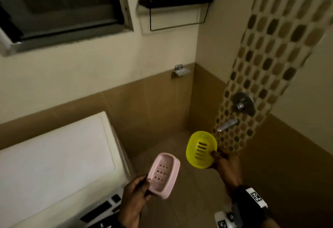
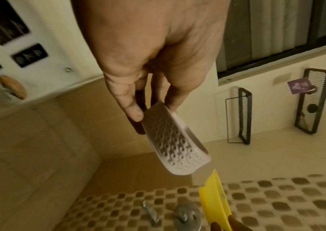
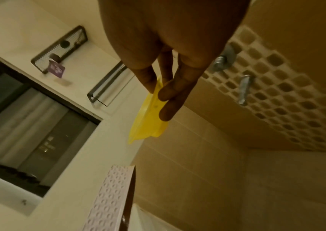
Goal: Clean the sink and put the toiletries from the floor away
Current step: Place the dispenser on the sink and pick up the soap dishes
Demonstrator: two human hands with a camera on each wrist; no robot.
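Note:
My left hand (image 1: 139,190) pinches the near end of a pink soap dish (image 1: 164,174), thumb inside its slotted tray. From the left wrist the pink soap dish (image 2: 170,143) shows its dimpled underside below my fingers (image 2: 132,109). My right hand (image 1: 223,162) pinches a round yellow soap dish (image 1: 201,149) by its right rim, tilted up toward me. In the right wrist view the yellow soap dish (image 3: 150,118) hangs edge-on between thumb and fingers (image 3: 170,101), with the pink dish (image 3: 110,200) below it. Both dishes are held in the air, apart from each other.
A black wire shelf (image 1: 175,2) hangs high on the cream wall; a second black rack (image 2: 314,101) with a purple tag hangs beside it. A small metal holder (image 1: 180,71), shower valve (image 1: 242,104) and spout (image 1: 227,125) are on the walls. A white appliance (image 1: 54,164) stands at left.

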